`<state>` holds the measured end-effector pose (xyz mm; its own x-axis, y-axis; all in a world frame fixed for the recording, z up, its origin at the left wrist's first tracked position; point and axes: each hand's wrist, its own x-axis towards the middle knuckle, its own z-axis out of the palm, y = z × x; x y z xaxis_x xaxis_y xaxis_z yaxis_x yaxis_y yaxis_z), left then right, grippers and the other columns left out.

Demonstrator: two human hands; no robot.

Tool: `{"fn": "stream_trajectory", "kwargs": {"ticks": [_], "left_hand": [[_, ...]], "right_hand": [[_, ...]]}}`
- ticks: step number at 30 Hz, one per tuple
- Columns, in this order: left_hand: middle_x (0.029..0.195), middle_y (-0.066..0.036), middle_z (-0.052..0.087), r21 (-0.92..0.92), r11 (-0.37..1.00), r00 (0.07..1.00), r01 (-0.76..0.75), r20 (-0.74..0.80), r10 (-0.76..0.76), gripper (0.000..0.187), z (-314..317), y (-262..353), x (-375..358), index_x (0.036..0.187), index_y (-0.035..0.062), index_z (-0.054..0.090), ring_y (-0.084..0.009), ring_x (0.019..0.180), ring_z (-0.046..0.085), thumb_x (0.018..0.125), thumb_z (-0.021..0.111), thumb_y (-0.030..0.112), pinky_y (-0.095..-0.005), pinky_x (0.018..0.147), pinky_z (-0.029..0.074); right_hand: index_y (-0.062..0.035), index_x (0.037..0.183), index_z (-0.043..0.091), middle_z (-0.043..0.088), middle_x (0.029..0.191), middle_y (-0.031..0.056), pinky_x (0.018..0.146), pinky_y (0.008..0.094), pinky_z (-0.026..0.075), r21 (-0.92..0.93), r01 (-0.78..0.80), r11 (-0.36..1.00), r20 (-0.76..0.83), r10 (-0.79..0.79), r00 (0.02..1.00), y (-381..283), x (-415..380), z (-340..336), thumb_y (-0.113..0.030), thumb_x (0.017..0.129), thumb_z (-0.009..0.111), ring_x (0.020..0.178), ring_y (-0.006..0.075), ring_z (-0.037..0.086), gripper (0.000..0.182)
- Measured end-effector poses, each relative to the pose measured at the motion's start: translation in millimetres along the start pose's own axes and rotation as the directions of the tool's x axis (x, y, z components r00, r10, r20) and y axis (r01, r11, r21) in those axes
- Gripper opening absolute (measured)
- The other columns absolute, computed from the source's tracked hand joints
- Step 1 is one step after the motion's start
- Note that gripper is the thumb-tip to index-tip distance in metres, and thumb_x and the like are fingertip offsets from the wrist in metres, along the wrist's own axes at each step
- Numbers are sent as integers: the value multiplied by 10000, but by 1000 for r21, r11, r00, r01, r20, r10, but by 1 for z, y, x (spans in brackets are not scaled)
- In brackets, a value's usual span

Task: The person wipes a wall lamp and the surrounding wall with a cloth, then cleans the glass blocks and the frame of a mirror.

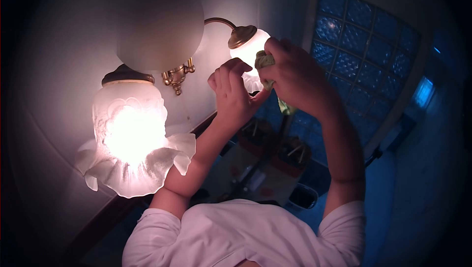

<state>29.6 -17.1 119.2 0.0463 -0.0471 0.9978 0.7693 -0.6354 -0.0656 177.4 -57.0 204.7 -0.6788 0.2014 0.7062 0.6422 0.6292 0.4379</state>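
The farther glass lampshade [239,53] glows white below its brass cap, at the end of a curved arm. My left hand [230,89] is at its lower left side, fingers curled and thumb under the ruffled rim, closed on the shade. My right hand [296,76] is closed on a crumpled green cloth [264,60] held against the right side of the same shade. A loose end of the cloth hangs below the fingers. Both hands hide part of the shade's lower rim.
A second lit shade [129,173] with a frilled rim hangs close at the left. Its brass wall mount [178,76] is partly covered by a blurred round area. A glass-block window [366,45] stands at the right. Below, a dark bin [303,196] is dimly visible.
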Motion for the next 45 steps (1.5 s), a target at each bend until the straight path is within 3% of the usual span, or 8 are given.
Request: {"fn": "stream_trajectory", "kwargs": {"ticks": [4, 10, 16, 23, 25, 33, 37, 45], "left_hand": [[1030, -79, 500, -52, 998, 1000, 28, 12, -27, 620, -3, 0, -1, 1074, 60, 464, -245, 933, 488, 559, 778, 206, -375, 780, 289], [1033, -100, 502, -50, 998, 999, 35, 22, -34, 725, -15, 2, -2, 1113, 41, 456, -253, 936, 492, 598, 788, 428, -386, 793, 294], [1009, -95, 529, -318, 942, 973, 106, 230, -32, 346, -60, 0, -25, 1007, 36, 524, -262, 920, 500, 762, 703, 201, -357, 806, 326], [1124, -126, 537, -211, 675, 611, 707, 663, -433, 411, -124, -26, -94, 1139, 34, 529, -242, 1051, 516, 807, 684, 220, -367, 910, 404], [1194, -106, 520, -466, 337, 570, 818, 736, -366, 525, -139, -33, -94, 1216, 38, 483, -214, 1094, 504, 787, 708, 240, -362, 963, 388], [1073, -68, 568, -611, 11, 543, 792, 695, -472, 401, -187, -46, -91, 1170, 3, 474, -154, 992, 543, 830, 655, 117, -304, 883, 426], [1022, -57, 571, -619, -17, 550, 785, 710, -440, 386, -190, -48, -98, 1148, 7, 479, -147, 938, 555, 822, 663, 99, -298, 852, 439], [1145, -64, 544, -504, 55, 449, 862, 708, -545, 428, -186, -47, -93, 1227, 31, 476, -171, 1074, 507, 843, 641, 126, -317, 933, 399]], "right_hand": [[-84, 720, 655, 501, 947, 64, 795, 355, 465, 37, -63, 997, 158, 56, 986, -11, 3, -8, 49, 601, 601, 958, 237, 531, 186], [-74, 938, 650, 514, 990, 115, 802, 337, 461, 288, -287, 914, -211, 353, 911, -19, -8, -11, 83, 644, 561, 944, 267, 538, 345], [-108, 1037, 623, 516, 984, 125, 772, 340, 457, 456, -117, 882, -484, 356, 799, -46, 7, -12, -5, 675, 641, 915, 268, 532, 377], [-141, 1004, 674, 534, 1018, 102, 803, 340, 470, 513, 198, 836, -508, 110, 854, -92, 73, -36, 8, 587, 673, 957, 250, 540, 442], [-151, 1012, 673, 538, 1017, 105, 796, 347, 480, 463, 281, 841, -534, 12, 845, -94, 98, -43, 19, 586, 663, 965, 256, 552, 458], [-135, 1051, 657, 587, 1025, 74, 851, 334, 478, 708, 91, 700, -213, 89, 973, -43, 152, -18, 3, 703, 665, 955, 229, 585, 375], [-170, 1054, 667, 530, 1090, 53, 920, 339, 440, 653, 264, 710, -123, -245, 962, -68, 151, -22, 44, 709, 644, 1062, 225, 523, 408], [-130, 1182, 552, 470, 1207, 116, 940, 377, 426, 557, 206, 804, -137, -156, 978, -53, 153, 13, 96, 727, 539, 1128, 311, 495, 508]]}}
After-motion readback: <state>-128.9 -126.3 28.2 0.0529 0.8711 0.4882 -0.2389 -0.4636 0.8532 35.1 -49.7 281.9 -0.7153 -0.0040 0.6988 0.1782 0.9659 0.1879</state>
